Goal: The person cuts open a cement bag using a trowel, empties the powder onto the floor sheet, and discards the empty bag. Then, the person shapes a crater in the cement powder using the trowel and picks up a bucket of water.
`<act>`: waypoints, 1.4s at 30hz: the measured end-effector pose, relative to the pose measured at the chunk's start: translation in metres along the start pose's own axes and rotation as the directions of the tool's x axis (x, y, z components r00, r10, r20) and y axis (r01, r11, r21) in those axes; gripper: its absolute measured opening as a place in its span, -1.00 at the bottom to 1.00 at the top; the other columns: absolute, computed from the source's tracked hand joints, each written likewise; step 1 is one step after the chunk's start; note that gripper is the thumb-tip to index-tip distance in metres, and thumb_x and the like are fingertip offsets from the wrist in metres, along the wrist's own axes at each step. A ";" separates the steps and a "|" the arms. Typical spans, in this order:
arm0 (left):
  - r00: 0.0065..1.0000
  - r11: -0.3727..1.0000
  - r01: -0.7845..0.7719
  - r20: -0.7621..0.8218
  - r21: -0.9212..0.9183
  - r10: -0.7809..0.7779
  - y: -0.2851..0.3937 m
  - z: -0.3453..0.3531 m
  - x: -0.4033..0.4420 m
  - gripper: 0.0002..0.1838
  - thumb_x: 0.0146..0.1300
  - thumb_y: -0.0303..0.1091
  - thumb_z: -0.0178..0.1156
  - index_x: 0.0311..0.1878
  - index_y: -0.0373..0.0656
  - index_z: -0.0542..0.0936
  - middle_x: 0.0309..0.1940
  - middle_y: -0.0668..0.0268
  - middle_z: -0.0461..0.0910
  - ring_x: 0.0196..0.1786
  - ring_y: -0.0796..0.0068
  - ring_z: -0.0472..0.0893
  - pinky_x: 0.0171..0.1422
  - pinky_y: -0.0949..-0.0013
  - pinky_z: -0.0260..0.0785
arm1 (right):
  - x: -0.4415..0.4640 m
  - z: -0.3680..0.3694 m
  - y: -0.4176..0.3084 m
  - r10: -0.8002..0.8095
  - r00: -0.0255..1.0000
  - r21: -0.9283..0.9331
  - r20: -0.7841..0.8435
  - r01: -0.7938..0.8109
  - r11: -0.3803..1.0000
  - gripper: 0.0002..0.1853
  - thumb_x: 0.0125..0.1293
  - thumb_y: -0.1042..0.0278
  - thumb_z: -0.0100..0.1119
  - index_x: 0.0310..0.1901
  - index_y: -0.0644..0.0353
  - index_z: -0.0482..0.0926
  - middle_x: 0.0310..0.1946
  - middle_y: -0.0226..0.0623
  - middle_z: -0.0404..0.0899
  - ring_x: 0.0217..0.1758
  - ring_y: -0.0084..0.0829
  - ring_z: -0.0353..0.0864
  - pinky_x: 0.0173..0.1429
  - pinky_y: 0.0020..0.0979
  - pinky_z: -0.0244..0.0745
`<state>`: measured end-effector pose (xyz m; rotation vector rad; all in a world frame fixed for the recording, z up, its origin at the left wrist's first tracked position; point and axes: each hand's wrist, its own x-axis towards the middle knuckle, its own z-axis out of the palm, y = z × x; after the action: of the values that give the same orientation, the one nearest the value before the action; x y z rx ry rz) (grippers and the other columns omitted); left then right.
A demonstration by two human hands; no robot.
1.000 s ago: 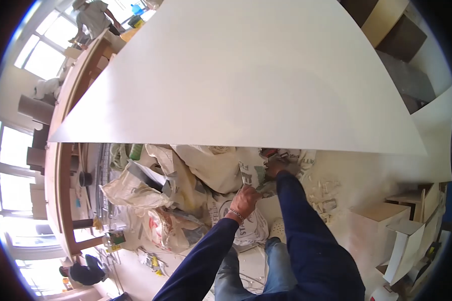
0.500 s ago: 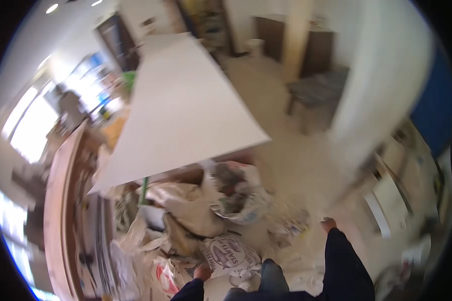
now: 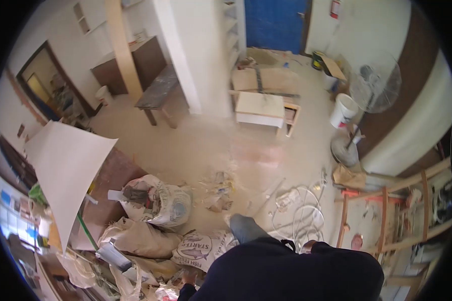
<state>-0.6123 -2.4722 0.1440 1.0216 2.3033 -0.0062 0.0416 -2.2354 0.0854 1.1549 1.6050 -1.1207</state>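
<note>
Printed sack (image 3: 198, 250) just beyond left fingers (image 3: 189, 276); right fingers (image 3: 310, 245) farther off; both grips: cannot tell

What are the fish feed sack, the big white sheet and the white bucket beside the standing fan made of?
Fish feed sack: likely woven plastic, dull, since it wrinkles around its printed lettering.
White sheet: perhaps laminate or thin board, smooth and matt, as it curves in one plain piece.
White bucket: probably plastic, smooth, judging by its even, round wall.
</note>
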 end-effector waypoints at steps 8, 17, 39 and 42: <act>0.988 0.988 -0.153 0.024 -0.013 0.153 0.063 0.008 0.089 -0.19 -0.07 0.04 0.38 0.17 -0.35 0.44 0.06 -0.09 0.53 0.17 0.01 0.49 0.22 0.19 0.33 | 0.014 -0.068 0.037 -0.199 0.769 -0.286 -0.608 0.022 0.958 -0.73 0.05 0.17 0.11 -0.43 0.22 0.64 -0.41 -0.07 0.64 -0.34 -0.06 0.65 -0.33 -0.06 0.50; 0.874 0.837 -0.484 0.202 0.257 0.443 0.226 -0.033 0.147 -0.23 -0.08 0.08 0.39 0.14 -0.25 0.51 0.14 0.00 0.50 0.21 0.12 0.47 0.28 0.21 0.30 | 0.013 -0.227 0.070 0.116 0.659 0.584 -0.743 0.555 0.593 -0.59 0.11 0.33 0.15 0.05 0.14 0.55 0.03 -0.34 0.55 -0.23 -0.41 0.67 -0.24 -0.36 0.63; 0.659 0.656 -0.647 0.147 -0.388 0.737 0.965 -0.061 0.313 -0.35 0.10 -0.09 0.34 0.15 -0.36 0.47 0.08 0.00 0.54 0.13 0.15 0.55 0.20 0.27 0.39 | -0.037 -0.477 0.302 0.417 0.838 0.911 -0.351 0.408 -0.054 -0.78 0.34 0.27 -0.01 -0.04 0.08 0.49 -0.23 -0.39 0.56 -0.29 -0.40 0.64 -0.33 -0.22 0.57; 0.602 0.616 -0.651 0.194 -0.443 0.775 1.040 -0.039 0.342 -0.36 0.09 -0.09 0.36 0.16 -0.32 0.47 0.06 0.01 0.56 0.11 0.19 0.57 0.16 0.30 0.42 | -0.024 -0.617 0.319 0.375 0.796 0.872 -0.475 0.484 0.078 -0.79 0.30 0.39 0.02 -0.08 0.17 0.55 -0.08 -0.27 0.55 -0.29 -0.36 0.67 -0.35 -0.33 0.60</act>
<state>-0.1089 -1.5029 0.2346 1.5526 1.3377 0.4706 0.2767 -1.5917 0.2006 2.6696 1.0336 -2.2763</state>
